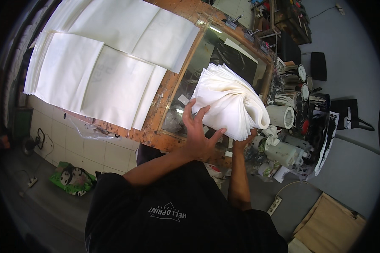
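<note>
A thick stack of thin white sheets is bent over on itself above a glass-topped frame, its edges fanned out. My left hand lies against the near left side of the stack, fingers spread and thumb apart near its lower edge. At the stack's near right corner is my right hand, gripping it from below; most of its fingers are hidden behind the sheets. To the left, overlapping piles of flat white sheets cover much of the wooden table.
The wooden table has a framed glass panel with a dark sheet on it. Stained cans and plastic jugs crowd the right side. A green bag and a power strip lie on the floor.
</note>
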Demonstrator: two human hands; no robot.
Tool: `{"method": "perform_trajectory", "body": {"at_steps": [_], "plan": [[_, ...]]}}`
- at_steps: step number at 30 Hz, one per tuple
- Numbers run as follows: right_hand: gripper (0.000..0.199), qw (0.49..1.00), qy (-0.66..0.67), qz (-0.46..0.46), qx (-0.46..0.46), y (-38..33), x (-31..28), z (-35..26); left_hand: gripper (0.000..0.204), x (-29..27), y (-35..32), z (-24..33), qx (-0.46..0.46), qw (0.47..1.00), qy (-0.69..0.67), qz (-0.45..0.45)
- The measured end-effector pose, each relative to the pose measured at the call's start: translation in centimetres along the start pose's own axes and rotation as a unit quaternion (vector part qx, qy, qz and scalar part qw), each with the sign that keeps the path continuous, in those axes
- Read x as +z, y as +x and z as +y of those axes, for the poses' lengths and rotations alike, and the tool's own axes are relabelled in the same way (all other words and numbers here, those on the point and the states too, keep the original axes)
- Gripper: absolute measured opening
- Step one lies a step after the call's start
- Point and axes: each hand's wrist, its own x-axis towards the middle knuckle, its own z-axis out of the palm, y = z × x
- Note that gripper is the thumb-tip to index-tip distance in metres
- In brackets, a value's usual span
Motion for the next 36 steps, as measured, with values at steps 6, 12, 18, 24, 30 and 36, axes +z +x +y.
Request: {"method": "perform_trajectory", "body": {"at_steps": [6,12,18,24,30,36], "plan": [[0.046,0.990,0.124,0.070,0.016,1.2,0.1,-0.8,0.070,0.8,0.3,-1.8,0.019,0.998,-0.047,-0.032],[0.019,0.986,-0.090,0.134,0.049,4.9,0.0,-6.4,0.067,1.4,-2.1,-2.1,0.030,0.998,0.004,-0.047],[0.018,0.949,-0.241,0.115,-0.169,7.6,-2.8,-9.8,0.060,2.0,-2.4,-0.5,0.001,0.992,-0.102,-0.074],[0.024,0.933,-0.261,0.112,-0.221,10.5,-5.0,-13.5,0.053,2.2,-1.8,1.0,-0.021,0.963,-0.246,-0.110],[0.027,0.930,-0.270,0.104,-0.226,12.0,-6.3,-19.5,0.055,2.1,-1.1,1.9,0.043,0.923,-0.367,-0.107],[0.027,0.923,-0.283,0.129,-0.227,11.5,-7.3,-22.1,0.044,1.0,0.4,3.6,0.051,0.878,-0.452,-0.149]]}}
